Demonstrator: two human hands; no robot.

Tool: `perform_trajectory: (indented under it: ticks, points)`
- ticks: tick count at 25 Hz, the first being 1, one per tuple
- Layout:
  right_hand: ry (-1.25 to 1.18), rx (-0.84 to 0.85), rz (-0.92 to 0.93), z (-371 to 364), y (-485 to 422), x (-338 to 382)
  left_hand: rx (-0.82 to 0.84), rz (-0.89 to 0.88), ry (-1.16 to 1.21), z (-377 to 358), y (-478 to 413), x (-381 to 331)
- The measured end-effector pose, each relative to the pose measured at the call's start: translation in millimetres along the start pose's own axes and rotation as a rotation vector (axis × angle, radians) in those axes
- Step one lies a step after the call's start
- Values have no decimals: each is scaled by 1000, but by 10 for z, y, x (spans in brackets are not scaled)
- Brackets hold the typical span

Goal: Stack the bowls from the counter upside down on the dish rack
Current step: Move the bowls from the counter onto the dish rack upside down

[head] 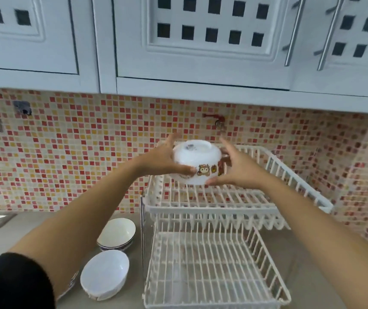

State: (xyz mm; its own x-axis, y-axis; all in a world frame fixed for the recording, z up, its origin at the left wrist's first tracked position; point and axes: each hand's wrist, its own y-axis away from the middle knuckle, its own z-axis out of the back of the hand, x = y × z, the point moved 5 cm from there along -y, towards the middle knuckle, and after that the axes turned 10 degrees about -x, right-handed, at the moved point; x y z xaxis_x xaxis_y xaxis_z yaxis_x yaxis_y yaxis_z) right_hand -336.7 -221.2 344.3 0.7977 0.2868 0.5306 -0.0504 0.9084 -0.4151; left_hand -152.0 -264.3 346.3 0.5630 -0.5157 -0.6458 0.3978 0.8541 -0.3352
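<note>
Bowl (197, 162) upside down, clamped between left hand (163, 160) and right hand (237, 169) above bare top rack (223, 204). Cartoon print near rim; writing unreadable.

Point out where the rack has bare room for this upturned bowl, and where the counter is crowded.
The two-tier white wire dish rack is bare on both tiers: the upper shelf lies open under the upturned white cartoon-printed bowl, held between the left hand and right hand. It is crowded left of the rack, where upright white bowls cluster on the grey counter.
</note>
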Motion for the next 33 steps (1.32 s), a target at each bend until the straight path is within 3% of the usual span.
perform_trajectory:
  ticks: [6,10,17,20,24,28,33]
  points:
    - [299,214,2,-460,-422,-458,179,122,-413,-339,-434,293]
    - [414,313,36,-619,-483,-515,263,152,-427,-464,-484,376]
    - [449,361,-3,-577,-511,-551,263,161,-515,-510,-474,366]
    - [430,365,-2,-514,-493,-359,184,69,-532,-287,-366,155]
    - [348,248,152,-562,-501,357,-60,29,-568,393,-80,118]
    - [288,182,278,-1085,-550,1193,-248,220,-598,1099,454,658]
    - [281,239,368,-2238,-290,2052,-228,571,-647,1509,1495,1736]
